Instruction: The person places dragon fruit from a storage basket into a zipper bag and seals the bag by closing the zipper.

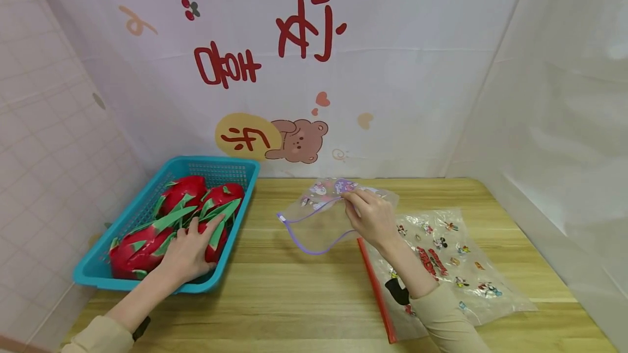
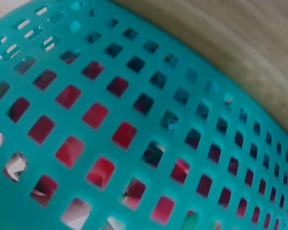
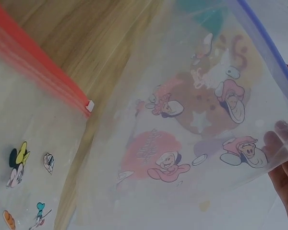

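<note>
In the head view, my left hand reaches into a turquoise basket and grips a red dragon fruit with green scales. The thumb lies along its right side while the fingers spread over the top. Several more dragon fruits lie around it. Toward the middle, my right hand pinches the rim of a clear zip bag with a purple seal and cartoon prints. The bag's mouth gapes toward me. From the left wrist, only the basket's perforated wall shows, red fruit behind its holes; that hand is hidden there.
A second clear bag with a red zip strip lies flat on the wooden table, under my right forearm. A printed white sheet hangs behind the table, with further pale sheets at both sides.
</note>
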Demonstrator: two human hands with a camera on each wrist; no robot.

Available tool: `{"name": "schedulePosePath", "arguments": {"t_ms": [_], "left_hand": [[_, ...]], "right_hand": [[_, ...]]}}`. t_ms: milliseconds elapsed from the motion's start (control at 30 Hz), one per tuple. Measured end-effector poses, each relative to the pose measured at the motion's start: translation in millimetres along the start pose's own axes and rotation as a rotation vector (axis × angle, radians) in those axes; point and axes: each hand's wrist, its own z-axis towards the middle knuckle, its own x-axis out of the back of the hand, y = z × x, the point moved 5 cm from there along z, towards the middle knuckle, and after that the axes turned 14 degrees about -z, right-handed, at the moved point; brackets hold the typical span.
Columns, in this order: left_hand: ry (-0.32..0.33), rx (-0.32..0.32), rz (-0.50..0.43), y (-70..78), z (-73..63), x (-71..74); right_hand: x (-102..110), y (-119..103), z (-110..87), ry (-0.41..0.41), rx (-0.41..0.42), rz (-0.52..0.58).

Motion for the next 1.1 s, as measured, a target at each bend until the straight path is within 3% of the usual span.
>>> {"name": "schedulePosePath", "arguments": {"t_ms": [200,300,667,833,1100], "left_hand": [[0.019,0.01,-0.007,0.3,-1.3,1.9],[0.068,-0.014,0.012,1.7,-2.0,8.4],[0.367,-0.271,0.063,22.6,-3.9,38.7],[0.427,-0.376,0.092,39.2,-4.3,48.8],[0.443,-0.501,0.056,76.5,-4.9,55.7]], "right_hand": [[0,-1,-0.5,-0.006,0.001,0.002],[0,-1,-0.3,-0.015,-0.001,0.009],[1,1,1.8,-0.013,-0.006,0.023],[2,2,3.6,-0.004,-0.008,0.026],[2,6,4.0,-0.021,-0.034,0.031]]}}
